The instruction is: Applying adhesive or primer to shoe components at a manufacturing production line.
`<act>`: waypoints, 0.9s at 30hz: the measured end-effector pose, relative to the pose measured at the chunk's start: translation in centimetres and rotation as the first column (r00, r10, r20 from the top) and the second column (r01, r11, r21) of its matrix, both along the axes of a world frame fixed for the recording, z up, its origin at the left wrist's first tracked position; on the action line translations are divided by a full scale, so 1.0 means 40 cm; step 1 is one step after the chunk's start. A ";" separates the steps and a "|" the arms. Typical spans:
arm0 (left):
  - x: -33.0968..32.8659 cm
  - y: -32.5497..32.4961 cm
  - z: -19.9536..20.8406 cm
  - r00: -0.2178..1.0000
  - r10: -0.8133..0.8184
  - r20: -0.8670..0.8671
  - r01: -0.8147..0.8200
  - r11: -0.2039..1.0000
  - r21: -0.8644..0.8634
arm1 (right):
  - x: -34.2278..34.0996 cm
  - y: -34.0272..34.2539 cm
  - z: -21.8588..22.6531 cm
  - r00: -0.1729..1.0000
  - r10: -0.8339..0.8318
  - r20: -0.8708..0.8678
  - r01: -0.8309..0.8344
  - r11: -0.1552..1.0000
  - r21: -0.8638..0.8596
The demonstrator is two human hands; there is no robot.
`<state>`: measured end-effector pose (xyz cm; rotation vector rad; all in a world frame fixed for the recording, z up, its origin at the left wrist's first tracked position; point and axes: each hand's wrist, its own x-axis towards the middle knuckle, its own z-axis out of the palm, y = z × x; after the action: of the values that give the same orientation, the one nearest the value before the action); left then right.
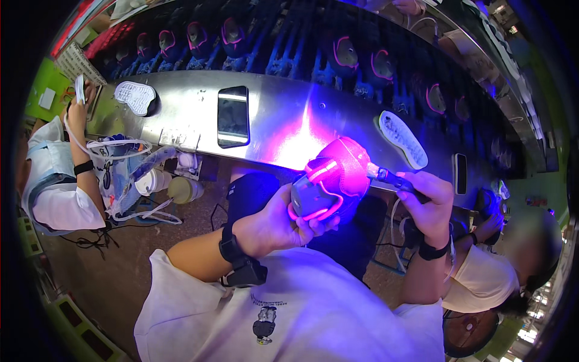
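My left hand point(274, 220) cups a shoe upper point(347, 166) from below, fingers wrapped around its dark heel end. Violet light tints the upper pink, and bright pink lines glow along its edge. In my right hand point(429, 202) is a slim dark-handled brush point(395, 180), pinched between thumb and fingers. Its tip meets the right side of the upper; the bristles are too small to make out. Both hands are in front of the metal bench point(187, 108), near its front edge.
A phone point(233, 117) lies on the bench, with a white sole point(402, 140) to the right and another sole point(135, 98) to the left. Beyond, a dark conveyor carries several shoe uppers point(347, 53). Co-workers sit at both sides; buckets point(184, 190) and hoses are at left.
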<state>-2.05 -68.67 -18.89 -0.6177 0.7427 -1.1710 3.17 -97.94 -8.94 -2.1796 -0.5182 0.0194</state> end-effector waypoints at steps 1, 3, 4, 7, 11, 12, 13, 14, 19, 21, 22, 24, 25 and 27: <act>-0.002 -0.006 -0.005 1.000 0.005 0.004 -0.005 1.000 -0.004 | 0.001 -0.002 -0.007 1.000 0.001 0.016 0.000 1.000 -0.021; -0.002 -0.017 -0.012 1.000 0.005 0.006 -0.004 0.998 -0.060 | -0.002 0.001 -0.022 1.000 -0.011 0.020 0.011 1.000 0.009; -0.002 -0.026 -0.009 1.000 0.009 0.013 -0.008 0.998 -0.062 | -0.005 0.002 -0.031 0.999 -0.026 0.019 0.025 0.999 0.038; -0.007 -0.039 -0.012 1.000 -0.010 0.009 0.011 0.983 -0.181 | -0.025 0.007 -0.061 0.996 -0.034 0.086 0.028 0.997 0.077; -0.021 -0.042 0.018 0.999 -0.015 0.039 0.021 0.987 -0.161 | -0.095 0.007 -0.113 0.987 -0.074 0.145 0.054 0.989 0.136; -0.011 -0.045 0.023 0.999 -0.007 0.051 0.015 0.986 -0.164 | -0.113 -0.001 -0.119 0.988 -0.084 0.131 0.066 0.989 0.133; 0.002 -0.049 0.029 0.984 -0.016 0.176 0.029 0.997 -0.071 | -0.131 -0.022 -0.141 0.994 -0.086 0.070 0.072 0.980 0.185; 0.011 -0.051 0.036 0.956 -0.038 0.291 0.032 0.999 0.024 | -0.141 -0.038 -0.142 0.994 -0.081 0.077 0.066 0.980 0.185; 0.144 -0.042 -0.068 0.561 -0.235 0.794 -0.276 0.851 0.447 | -0.082 -0.024 -0.119 0.941 -0.302 -0.150 0.295 0.953 -0.067; 0.179 -0.042 0.054 0.370 -0.331 0.868 -0.425 0.771 0.475 | -0.072 0.001 -0.123 0.900 -0.395 -0.182 0.388 0.919 -0.076; 0.195 -0.037 0.103 0.183 -0.422 0.888 -0.590 0.676 0.442 | -0.074 0.016 -0.132 0.916 -0.386 -0.106 0.385 0.922 -0.029; 0.227 -0.020 0.098 0.068 -0.473 0.878 -0.649 0.648 0.399 | -0.094 0.035 -0.156 0.943 -0.329 0.041 0.324 0.942 0.088; 0.241 -0.007 0.114 0.049 -0.499 0.865 -0.678 0.619 0.396 | -0.116 0.037 -0.152 0.958 -0.284 -0.036 0.285 0.957 0.054; 0.270 0.017 0.163 0.043 -0.612 0.790 -0.739 0.513 0.437 | -0.151 0.017 -0.168 0.966 -0.232 -0.112 0.239 0.969 0.054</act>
<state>8.77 -68.00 -12.38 1.1916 -0.1688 -0.5731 -2.87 -97.26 -15.64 -2.1476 -0.1952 -0.0129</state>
